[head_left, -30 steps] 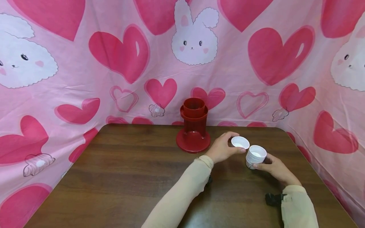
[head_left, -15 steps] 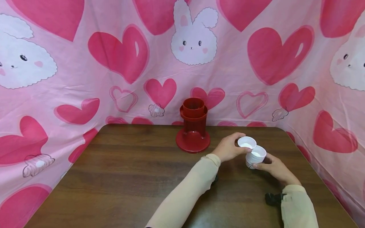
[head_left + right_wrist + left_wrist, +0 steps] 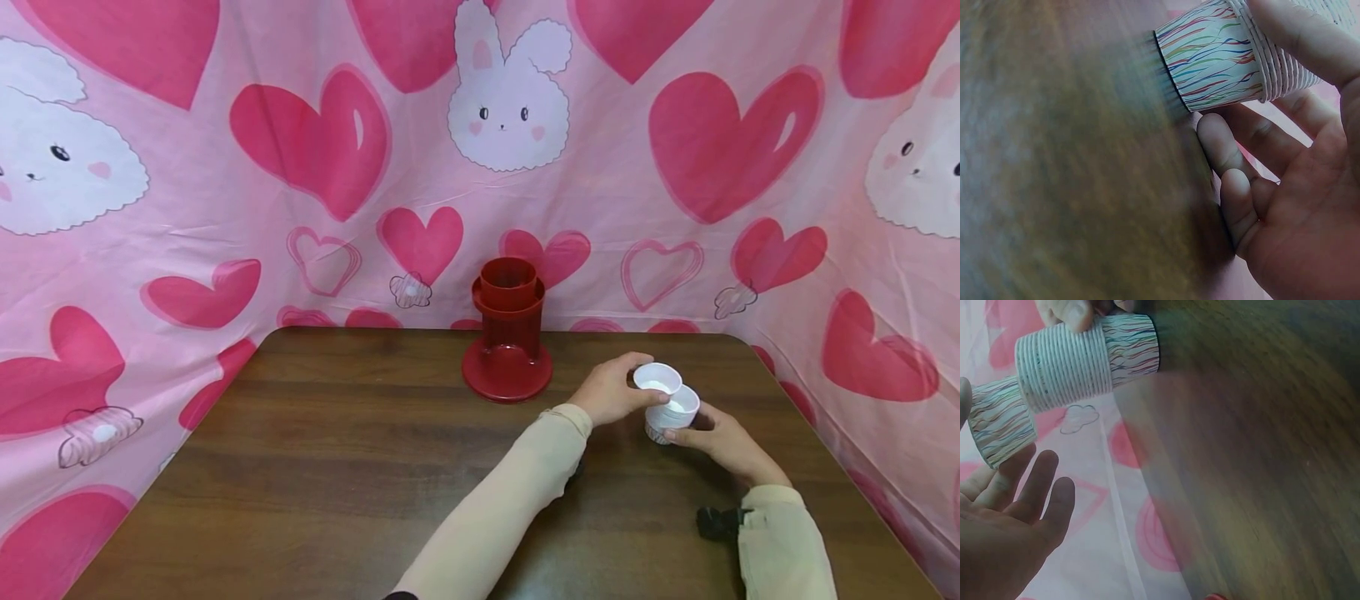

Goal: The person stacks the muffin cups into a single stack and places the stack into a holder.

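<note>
A stack of nested paper cups [image 3: 681,403], white inside with coloured wavy lines outside, stands on the right side of the table. My right hand [image 3: 723,446] grips the stack, thumb across its ribbed rims in the right wrist view. Between thumb and fingers my left hand [image 3: 613,392] pinches a single paper cup [image 3: 657,379]. That cup overlaps the stack's top rim in the head view. In the left wrist view the single cup [image 3: 1004,419] sits right at the open end of the stack [image 3: 1063,365], lower fingers spread beside it.
A red stand [image 3: 508,371] with a round base and an upright cylinder, topped by a red ring-shaped cup, is at the back of the wooden table [image 3: 337,467]. A pink heart-and-rabbit cloth [image 3: 420,167] hangs around the back and sides.
My left hand has moved right with the single cup, from beside the stack to overlapping its top rim. The right hand has stayed in place around the stack.
</note>
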### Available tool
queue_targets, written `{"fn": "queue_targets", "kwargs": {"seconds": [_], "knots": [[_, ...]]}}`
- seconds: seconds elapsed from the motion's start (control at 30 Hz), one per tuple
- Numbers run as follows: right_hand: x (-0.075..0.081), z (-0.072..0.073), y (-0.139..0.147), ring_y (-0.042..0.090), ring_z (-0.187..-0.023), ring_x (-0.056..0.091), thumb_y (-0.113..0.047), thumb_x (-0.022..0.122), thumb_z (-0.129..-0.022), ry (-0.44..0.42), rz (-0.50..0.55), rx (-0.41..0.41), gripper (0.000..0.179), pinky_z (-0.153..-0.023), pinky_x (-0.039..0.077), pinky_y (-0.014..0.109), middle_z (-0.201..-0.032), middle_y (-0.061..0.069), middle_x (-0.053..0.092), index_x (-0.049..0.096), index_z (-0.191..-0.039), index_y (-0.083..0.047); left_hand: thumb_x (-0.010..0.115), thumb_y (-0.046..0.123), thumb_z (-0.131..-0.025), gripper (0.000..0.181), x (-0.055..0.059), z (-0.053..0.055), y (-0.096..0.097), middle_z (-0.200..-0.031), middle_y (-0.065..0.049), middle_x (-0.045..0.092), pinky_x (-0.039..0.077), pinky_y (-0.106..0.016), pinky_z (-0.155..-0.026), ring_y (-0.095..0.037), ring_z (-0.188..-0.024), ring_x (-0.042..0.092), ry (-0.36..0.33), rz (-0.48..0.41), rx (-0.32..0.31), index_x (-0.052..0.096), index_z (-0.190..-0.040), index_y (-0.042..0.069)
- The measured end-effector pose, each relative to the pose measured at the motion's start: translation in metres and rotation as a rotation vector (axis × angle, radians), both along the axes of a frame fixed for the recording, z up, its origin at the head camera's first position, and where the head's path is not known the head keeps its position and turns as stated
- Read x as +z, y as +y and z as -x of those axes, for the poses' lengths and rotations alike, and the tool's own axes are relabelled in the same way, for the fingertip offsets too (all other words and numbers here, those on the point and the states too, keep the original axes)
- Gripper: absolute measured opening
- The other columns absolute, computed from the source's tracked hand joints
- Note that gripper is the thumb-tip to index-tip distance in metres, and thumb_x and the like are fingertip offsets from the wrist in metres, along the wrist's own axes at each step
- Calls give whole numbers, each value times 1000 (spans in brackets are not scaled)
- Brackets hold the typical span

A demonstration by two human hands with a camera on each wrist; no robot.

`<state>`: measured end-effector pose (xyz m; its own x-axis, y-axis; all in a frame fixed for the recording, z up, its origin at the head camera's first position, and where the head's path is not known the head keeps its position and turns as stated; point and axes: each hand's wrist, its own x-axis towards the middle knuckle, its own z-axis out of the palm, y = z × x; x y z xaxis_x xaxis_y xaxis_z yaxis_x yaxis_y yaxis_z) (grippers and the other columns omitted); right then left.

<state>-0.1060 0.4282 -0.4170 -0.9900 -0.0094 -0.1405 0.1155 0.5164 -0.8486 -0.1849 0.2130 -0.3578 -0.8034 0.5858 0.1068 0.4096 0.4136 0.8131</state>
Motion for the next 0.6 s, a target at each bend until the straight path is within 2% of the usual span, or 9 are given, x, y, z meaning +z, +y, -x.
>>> {"fn": "queue_targets", "kwargs": {"seconds": [0.27,0.6], "knots": [[1,0,0,48,-127,44,-33,73,-94,-6,7,-1,75,-102,34,69,-143,31,46,37,-150,4,81,38,-87,57,1,-1,9,-128,10,64,48,-28,-96,-8,-113,59,12,3,-1,60,-138,22],[0,-1,0,47,-123,48,-30,74,-93,48,-38,17,72,-101,37,69,-137,29,52,40,-148,4,81,37,-87,57,5,-4,25,-127,11,64,48,-23,-92,-5,-108,60,60,36,-7,60,-137,21]]}}
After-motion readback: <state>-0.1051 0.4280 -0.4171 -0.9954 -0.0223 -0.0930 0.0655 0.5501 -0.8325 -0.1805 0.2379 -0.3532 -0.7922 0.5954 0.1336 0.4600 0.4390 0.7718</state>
